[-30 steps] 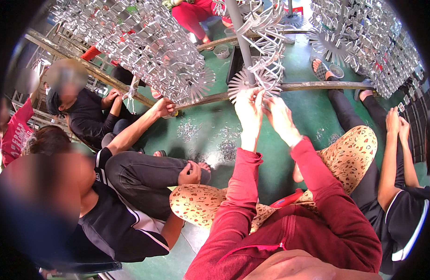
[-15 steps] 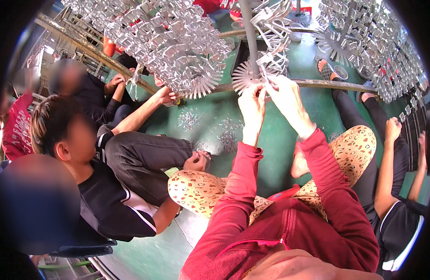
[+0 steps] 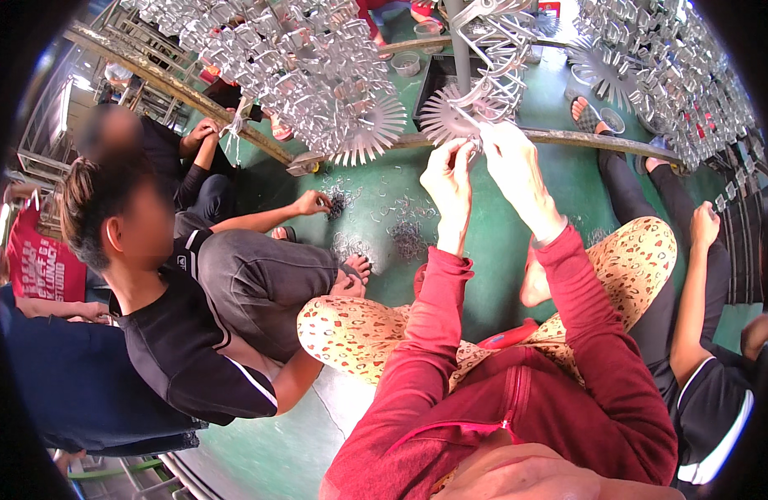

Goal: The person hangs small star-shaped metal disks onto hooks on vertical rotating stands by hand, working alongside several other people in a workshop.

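Observation:
In front of me hangs a silver disc with a fringe of narrow fins (image 3: 447, 115), fixed to a grey upright pole (image 3: 460, 52). Bent silver metal pieces (image 3: 502, 73) hang in a column on the pole's right side. My left hand (image 3: 447, 182) is just below the disc, thumb and fingers pinched together. Beside it, my right hand (image 3: 514, 162) reaches to the disc's lower right edge, its fingers closed. Whatever lies between the fingertips of either hand is too small or hidden to make out.
Dense clusters of silver pieces (image 3: 276, 75) hang at left and right (image 3: 675, 75). A rusty rail (image 3: 584, 143) crosses behind my hands. Small loose parts (image 3: 405, 237) lie on the green floor. A co-worker's hand (image 3: 313, 203) is at a dark pile; a black crate (image 3: 434, 87) stands behind.
The left co-worker's hand has dropped from the hanging cluster to the floor pile. My hands stay at the disc, their fingertips slightly farther apart. The view has shifted a little.

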Demonstrator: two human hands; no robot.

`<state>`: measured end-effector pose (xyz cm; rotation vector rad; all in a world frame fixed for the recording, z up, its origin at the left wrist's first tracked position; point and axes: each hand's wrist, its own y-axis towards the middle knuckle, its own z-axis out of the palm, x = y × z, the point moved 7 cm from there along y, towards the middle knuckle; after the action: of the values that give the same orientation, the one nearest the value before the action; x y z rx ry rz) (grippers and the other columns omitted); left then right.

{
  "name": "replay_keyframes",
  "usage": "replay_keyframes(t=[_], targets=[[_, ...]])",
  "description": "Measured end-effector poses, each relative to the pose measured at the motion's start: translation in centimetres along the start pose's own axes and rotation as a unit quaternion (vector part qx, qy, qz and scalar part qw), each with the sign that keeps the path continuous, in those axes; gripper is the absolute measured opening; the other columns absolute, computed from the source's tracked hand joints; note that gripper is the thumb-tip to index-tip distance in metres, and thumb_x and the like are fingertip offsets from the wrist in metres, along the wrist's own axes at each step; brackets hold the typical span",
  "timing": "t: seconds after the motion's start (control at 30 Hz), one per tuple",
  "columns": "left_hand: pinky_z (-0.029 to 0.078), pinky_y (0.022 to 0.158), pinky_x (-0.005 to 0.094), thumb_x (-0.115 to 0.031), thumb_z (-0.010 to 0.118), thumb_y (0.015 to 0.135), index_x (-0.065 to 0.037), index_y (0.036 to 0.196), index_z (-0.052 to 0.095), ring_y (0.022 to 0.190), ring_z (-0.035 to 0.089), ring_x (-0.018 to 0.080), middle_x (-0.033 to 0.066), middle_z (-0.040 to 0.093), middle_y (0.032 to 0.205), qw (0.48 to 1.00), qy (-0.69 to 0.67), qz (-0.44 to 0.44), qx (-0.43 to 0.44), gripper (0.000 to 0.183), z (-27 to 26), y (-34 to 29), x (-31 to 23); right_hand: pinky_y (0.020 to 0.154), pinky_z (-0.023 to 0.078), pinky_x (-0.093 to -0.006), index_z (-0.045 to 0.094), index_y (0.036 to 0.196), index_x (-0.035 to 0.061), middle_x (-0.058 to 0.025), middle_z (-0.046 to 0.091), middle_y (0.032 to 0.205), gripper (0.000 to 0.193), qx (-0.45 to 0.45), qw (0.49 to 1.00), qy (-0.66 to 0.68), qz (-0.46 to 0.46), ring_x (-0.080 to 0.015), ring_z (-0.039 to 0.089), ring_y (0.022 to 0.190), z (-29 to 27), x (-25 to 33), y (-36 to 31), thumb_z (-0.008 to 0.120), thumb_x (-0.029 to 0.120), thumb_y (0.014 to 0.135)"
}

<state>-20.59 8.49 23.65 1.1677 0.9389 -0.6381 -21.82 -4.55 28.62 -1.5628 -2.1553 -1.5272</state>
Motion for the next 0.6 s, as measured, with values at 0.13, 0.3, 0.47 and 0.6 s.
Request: replay_keyframes(t=[0.13, 0.3, 0.47, 0.6], targets=[[0.047, 0.068, 0.0210, -0.004, 0.067, 0.079, 0.000, 0.091, 0.066, 0.072, 0.057, 0.0063, 0.0024, 0.066, 0.080, 0.997, -0.021, -0.064, 0.024, 0.012, -0.1, -0.1, 0.8, 0.068, 0.046, -0.0344, 0.060, 0.094, -0.0016, -0.0148, 0.058, 0.081, 0.013, 0.026, 0.999, -0.042, -0.002, -0.0291, 0.057, 0.074, -0.4, 0.1, 0.1, 0.056, 0.003, 0.082], [0.045, 0.067, 0.0196, -0.004, 0.068, 0.079, 0.000, 0.090, 0.066, 0.070, 0.056, 0.0051, 0.0013, 0.065, 0.078, 0.994, -0.010, -0.089, 0.058, 0.012, 0.3, -0.1, 1.7, 0.070, 0.047, -0.0365, 0.053, 0.118, 0.0002, -0.0150, 0.057, 0.087, 0.039, -0.033, 0.999, -0.008, 0.014, -0.0282, 0.056, 0.081, -0.7, -2.1, -0.9, 0.059, 0.007, 0.080], [0.046, 0.067, 0.0198, -0.004, 0.068, 0.079, 0.000, 0.088, 0.066, 0.070, 0.057, 0.0053, 0.0016, 0.065, 0.077, 0.993, 0.013, -0.103, 0.061, 0.010, -0.7, -0.3, 2.1, 0.061, 0.049, -0.0221, 0.053, 0.120, 0.0052, -0.0072, 0.064, 0.094, 0.043, -0.075, 0.966, 0.104, 0.223, -0.0088, 0.058, 0.071, -1.2, -3.7, -3.9, 0.067, 0.008, 0.079], [0.045, 0.064, 0.0195, -0.005, 0.068, 0.079, 0.000, 0.086, 0.066, 0.067, 0.054, 0.0042, 0.0004, 0.064, 0.075, 0.991, 0.041, -0.111, 0.062, 0.009, -0.6, -0.9, 2.0, 0.056, 0.049, -0.0247, 0.053, 0.115, 0.0060, -0.0069, 0.066, 0.090, 0.043, -0.062, 0.967, 0.133, 0.207, -0.0115, 0.061, 0.067, 1.2, -5.1, -6.7, 0.071, 0.014, 0.076]])
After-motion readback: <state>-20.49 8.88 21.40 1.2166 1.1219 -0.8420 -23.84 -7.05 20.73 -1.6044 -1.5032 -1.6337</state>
